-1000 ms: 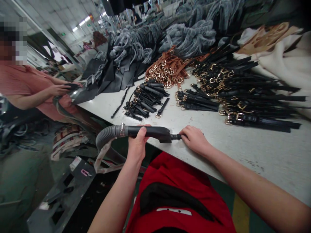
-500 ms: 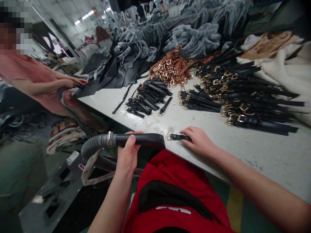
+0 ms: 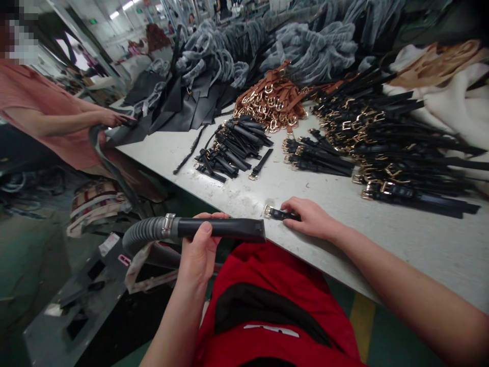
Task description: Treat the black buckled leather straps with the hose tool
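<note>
My left hand (image 3: 199,250) is wrapped round a black vacuum nozzle (image 3: 225,229) on a grey ribbed hose (image 3: 143,235), held level just off the near edge of the white table (image 3: 401,229). My right hand (image 3: 311,218) lies on the table with its fingers pressed on a short black strap with a gold buckle (image 3: 278,213). The nozzle's mouth sits a little to the left of that buckle, apart from it.
Piles of black buckled straps (image 3: 382,148), a smaller heap of short black straps (image 3: 229,150) and brown straps (image 3: 273,99) cover the table's far part. Cream fabric (image 3: 446,97) lies at the right. A person in a pink top (image 3: 49,122) handles black leather (image 3: 179,109) at the left.
The nozzle has drawn back left and off the strap's end, so the gold buckle now shows. My right hand has stayed on the strap.
</note>
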The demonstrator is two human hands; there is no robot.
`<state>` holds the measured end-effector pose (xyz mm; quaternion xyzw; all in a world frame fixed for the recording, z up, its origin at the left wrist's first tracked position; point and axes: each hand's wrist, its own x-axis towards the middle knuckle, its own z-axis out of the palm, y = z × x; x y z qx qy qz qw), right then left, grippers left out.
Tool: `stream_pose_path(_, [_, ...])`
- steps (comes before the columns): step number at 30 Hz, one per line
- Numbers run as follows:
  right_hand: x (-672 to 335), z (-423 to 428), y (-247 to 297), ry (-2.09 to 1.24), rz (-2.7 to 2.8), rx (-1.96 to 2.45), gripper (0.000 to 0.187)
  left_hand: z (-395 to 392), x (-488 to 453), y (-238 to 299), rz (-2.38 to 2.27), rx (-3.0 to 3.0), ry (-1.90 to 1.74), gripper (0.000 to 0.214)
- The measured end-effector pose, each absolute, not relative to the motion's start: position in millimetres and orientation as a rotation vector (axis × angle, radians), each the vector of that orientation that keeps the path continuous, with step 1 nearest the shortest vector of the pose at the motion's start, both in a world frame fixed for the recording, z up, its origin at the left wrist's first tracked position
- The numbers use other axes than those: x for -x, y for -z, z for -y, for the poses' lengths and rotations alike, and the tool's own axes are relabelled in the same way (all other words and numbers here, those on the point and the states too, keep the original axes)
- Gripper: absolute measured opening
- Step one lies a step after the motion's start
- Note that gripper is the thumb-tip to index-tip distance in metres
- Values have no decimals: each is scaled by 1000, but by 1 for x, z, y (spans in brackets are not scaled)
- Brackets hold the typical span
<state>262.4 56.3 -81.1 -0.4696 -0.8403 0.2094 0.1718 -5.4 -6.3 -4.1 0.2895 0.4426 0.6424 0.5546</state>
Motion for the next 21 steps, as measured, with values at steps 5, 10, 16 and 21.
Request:
stream_pose_path(5, [-263,-55,81,-561,2407,1316,15,5,3,2,-1042,-684,-1503,25])
stream_pose_path(10, [-262,-56,80,-537,2433,1302,13,5,4,2,-1043,-692,-1495,25])
stream_pose_path(16, [-261,-55,79,-520,2430,1319,16,9,6,3,-1046,-696,-1488,25])
stream_pose_path(21, [-260,-53,77,-493,2426,1329,17,13,7,2,-1043,-689,-1497,25])
